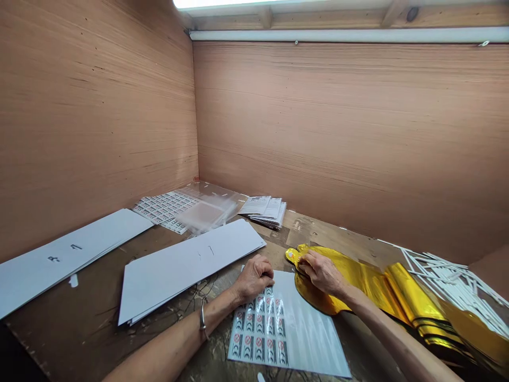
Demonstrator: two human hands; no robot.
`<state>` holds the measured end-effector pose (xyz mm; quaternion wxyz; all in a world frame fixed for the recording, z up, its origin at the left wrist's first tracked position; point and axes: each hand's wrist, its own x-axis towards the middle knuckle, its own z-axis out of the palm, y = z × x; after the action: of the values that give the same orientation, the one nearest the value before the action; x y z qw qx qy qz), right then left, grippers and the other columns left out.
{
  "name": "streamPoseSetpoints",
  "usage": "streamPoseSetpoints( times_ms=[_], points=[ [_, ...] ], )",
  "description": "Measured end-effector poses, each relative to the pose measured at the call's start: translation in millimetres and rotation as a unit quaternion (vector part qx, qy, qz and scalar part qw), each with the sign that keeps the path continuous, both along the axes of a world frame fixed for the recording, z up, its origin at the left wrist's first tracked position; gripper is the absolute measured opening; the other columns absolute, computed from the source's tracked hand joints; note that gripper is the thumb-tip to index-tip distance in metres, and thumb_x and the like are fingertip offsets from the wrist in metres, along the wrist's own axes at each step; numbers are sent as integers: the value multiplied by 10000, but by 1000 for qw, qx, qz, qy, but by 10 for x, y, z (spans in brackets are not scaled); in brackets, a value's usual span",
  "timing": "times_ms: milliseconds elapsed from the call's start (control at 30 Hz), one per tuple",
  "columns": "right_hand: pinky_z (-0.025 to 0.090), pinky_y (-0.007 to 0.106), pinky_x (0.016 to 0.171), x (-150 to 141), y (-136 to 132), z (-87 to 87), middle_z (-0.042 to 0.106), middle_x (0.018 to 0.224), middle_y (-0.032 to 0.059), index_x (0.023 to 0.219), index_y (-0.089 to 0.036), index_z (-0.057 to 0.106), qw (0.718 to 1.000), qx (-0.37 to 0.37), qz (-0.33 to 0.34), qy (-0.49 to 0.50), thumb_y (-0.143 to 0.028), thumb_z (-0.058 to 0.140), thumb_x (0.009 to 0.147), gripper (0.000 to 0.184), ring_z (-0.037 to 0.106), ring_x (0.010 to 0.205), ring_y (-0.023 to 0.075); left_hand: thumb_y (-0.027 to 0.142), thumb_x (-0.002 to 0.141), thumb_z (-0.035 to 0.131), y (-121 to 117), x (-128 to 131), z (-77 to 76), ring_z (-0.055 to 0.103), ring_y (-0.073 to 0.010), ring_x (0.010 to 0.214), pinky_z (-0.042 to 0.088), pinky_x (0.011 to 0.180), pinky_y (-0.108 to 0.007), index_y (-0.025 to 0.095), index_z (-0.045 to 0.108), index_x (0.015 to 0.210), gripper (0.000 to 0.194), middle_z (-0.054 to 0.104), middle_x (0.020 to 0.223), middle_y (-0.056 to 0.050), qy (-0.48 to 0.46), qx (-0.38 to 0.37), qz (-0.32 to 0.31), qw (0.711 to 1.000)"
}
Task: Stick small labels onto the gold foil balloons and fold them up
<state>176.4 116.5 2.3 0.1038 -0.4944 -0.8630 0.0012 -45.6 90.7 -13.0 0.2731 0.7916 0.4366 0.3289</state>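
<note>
My left hand, a metal bracelet on its wrist, rests on the upper part of a sticker sheet. Its fingers are pinched together at a small CE sticker near the edge of the rows that are left; the right side of the sheet is bare backing. A shiny gold foil balloon, lying flat, spreads to the right of the sheet and overlaps its corner. Close to the balloon's rounded end, my right hand pinches the foil, its fingertips partly hidden. A small white spot marks the tab at that end.
Folded gold balloons lie at the right, beside a heap of white sticks. White card strips cover the left. Further back are more sticker sheets, clear plastic bags and a leaflet stack. Wooden walls enclose the table.
</note>
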Motion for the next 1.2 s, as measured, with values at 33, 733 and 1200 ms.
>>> streamPoseSetpoints(
  times_ms=[33,733,1200],
  points=[
    [355,233,635,8,-19,2,521,775,31,780,-175,534,1000,-8,-6,24,-226,356,839,195,483,707,126,93,613,573,-5,-4,24,471,-121,704,348,664,-219,143,582,538,91,567,662,-1,-2,-7,2,1000],
    [370,279,693,-301,-157,-131,524,847,93,681,-160,569,986,95,-137,-20,-248,457,785,177,474,814,190,12,568,481,597,896,207,401,-105,240,331,310,-185,119,532,681,165,401,264,48,-154,-324,221,907],
    [353,259,646,-271,-88,-167,566,721,68,658,-153,571,968,66,-178,161,-116,395,746,201,501,704,161,16,581,454,549,742,170,416,-89,255,273,262,-150,146,431,671,160,458,346,56,-256,-290,179,905]
  ],
)
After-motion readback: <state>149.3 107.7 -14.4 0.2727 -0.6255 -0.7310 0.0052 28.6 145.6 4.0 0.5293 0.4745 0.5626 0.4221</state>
